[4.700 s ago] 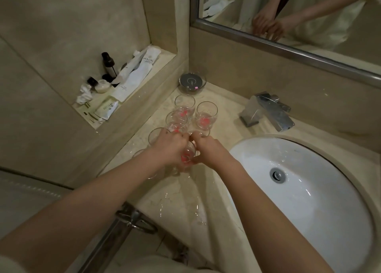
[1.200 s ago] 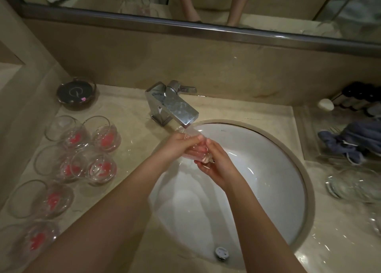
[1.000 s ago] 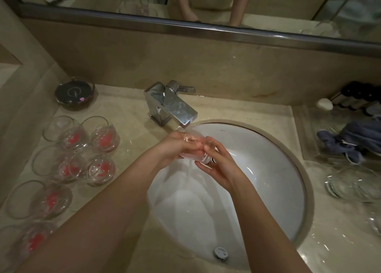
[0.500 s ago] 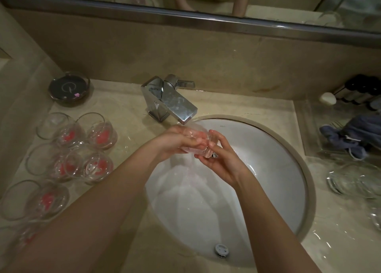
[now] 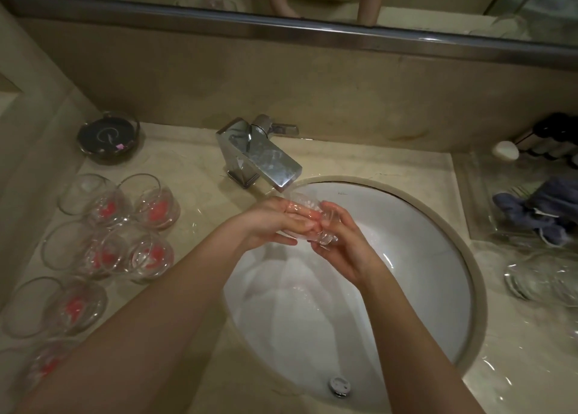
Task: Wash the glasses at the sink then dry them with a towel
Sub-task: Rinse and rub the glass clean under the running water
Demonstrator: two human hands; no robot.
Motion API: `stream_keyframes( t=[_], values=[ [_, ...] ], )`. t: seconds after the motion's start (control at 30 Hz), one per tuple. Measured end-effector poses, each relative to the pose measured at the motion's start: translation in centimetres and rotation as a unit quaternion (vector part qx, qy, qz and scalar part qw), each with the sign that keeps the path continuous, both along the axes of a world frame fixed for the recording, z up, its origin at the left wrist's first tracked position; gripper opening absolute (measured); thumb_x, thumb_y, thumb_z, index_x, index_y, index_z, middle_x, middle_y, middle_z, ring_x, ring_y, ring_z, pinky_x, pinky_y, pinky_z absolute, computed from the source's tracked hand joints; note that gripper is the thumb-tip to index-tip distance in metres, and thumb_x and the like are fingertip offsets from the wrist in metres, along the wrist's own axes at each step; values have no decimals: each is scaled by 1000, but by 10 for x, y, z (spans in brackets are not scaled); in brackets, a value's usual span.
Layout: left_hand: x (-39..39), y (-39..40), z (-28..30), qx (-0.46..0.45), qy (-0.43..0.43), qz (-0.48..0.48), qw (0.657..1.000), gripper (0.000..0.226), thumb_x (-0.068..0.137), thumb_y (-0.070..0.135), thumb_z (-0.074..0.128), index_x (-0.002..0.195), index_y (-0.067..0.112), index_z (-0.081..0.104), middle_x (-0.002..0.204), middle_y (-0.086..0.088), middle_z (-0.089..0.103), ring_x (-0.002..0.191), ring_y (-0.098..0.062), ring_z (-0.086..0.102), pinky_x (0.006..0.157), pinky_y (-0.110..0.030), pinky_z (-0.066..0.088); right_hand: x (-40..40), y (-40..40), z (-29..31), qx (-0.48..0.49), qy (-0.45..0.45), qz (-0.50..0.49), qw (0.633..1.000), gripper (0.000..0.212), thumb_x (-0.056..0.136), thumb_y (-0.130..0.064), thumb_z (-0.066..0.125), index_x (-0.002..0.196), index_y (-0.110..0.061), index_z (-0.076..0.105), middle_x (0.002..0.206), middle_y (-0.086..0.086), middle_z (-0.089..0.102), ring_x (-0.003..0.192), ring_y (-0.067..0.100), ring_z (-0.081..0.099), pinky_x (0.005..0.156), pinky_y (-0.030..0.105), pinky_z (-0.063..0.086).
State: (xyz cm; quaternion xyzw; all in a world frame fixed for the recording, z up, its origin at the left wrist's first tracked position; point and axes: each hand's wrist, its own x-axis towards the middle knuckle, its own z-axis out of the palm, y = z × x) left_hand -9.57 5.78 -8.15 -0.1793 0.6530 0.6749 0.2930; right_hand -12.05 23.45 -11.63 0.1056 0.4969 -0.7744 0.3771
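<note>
**A:** Hands first. Your left hand (image 5: 269,223) wraps the bowl of the glass (image 5: 305,215) from the left, fingers curled across its near side. Your right hand (image 5: 339,241) cups the other end from below, thumb and fingertips pinching the base end. Both grip it; neither is spread.

**B:** Where does that put the glass?

**A:** Over the upper-left part of the sink (image 5: 438,251), clear of the basin wall, directly under the spout of the tap (image 5: 266,160). You hold it there, I judge, so the stream lands on it and the run-off falls into the bowl rather than on the counter (image 5: 200,160).

**B:** Orientation?

**A:** On its side. The long axis runs roughly upper left to lower right, the thick base toward your right palm. The mouth seems to point up-left toward the spout, but your left fingers cover the rim, so I can't tell for certain.

**B:** Why two hands?

**A:** Probably one to steady, one to rub or turn. Wet glass will be slippery; a grip at each end guards against a drop onto the porcelain.

**B:** And around you?

**A:** The waiting glasses (image 5: 150,207), with red in their bottoms, stand grouped on the counter left of the sink, within your left arm's reach. A dark round dish (image 5: 108,138) sits behind them. The grey towel (image 5: 531,213) lies in a tray on the right, well apart from the splash, next to clear glassware (image 5: 544,279) that is too blurred to read.
</note>
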Motion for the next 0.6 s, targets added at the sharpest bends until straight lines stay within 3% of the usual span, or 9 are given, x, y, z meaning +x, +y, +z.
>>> stream_keyframes(
  t=[0.07,0.17,0.23,0.3,0.37,0.43,0.5,0.53,0.6],
  values=[
    [0,2,-1,-6,13,5,1000,23,86,9,70,107,20,71,107,-4,73,105,-19,69,91,-32,51,0,-7,4,29,-37,8,999,29,94,-34,54,113,-15,64,97,14,61,80,17,61,71,26,51],
    [1,3,-2,-23,26,-25,999,25,81,13,76,104,24,73,109,-5,74,104,-18,68,96,-32,48,-6,-16,10,62,-111,20,992,60,97,-61,33,98,-13,69,80,9,65,56,15,56,45,19,46],
    [0,4,0,-25,29,-32,999,29,79,26,75,108,25,73,110,-1,74,106,-15,68,97,-33,48,-8,-18,10,94,-81,25,992,51,100,-53,33,95,-14,65,69,5,59,46,12,44,36,16,35],
    [-3,6,4,-11,41,10,999,14,89,30,68,101,28,74,102,1,75,97,-13,70,92,-34,50,-10,-20,2,92,-9,14,996,34,102,-39,37,97,-13,59,69,5,56,50,13,44,43,19,35],
    [-6,11,7,21,62,106,992,20,95,22,60,88,36,72,89,1,74,82,-15,71,85,-34,53,-12,-24,-6,63,44,-7,997,23,96,-32,45,104,-11,53,80,7,56,58,15,51,50,23,40],
    [-8,17,1,16,109,180,978,22,93,15,62,98,37,62,82,6,74,73,-13,70,73,-27,56,-16,-29,-11,67,39,-24,997,30,89,-37,49,106,-12,54,83,8,58,61,18,53,51,24,42],
    [-8,22,-9,-41,162,169,971,17,91,14,65,105,22,66,75,11,74,69,-9,70,66,-25,56,-20,-31,-15,102,-21,-14,994,46,95,-51,37,103,-13,61,79,9,62,59,19,53,52,24,42],
    [-7,22,-16,-73,180,141,971,9,90,14,66,98,11,70,75,7,74,70,-11,71,69,-28,57,-23,-30,-16,109,-58,0,992,59,96,-59,28,105,-14,64,79,10,64,58,19,53,49,22,42],
    [-2,25,-23,-109,205,108,967,11,89,9,67,78,7,67,73,-3,73,69,-15,70,74,-30,57,-29,-28,-19,87,-118,32,989,72,95,-67,19,106,-14,67,78,14,66,49,15,49,37,14,35]
  ],
)
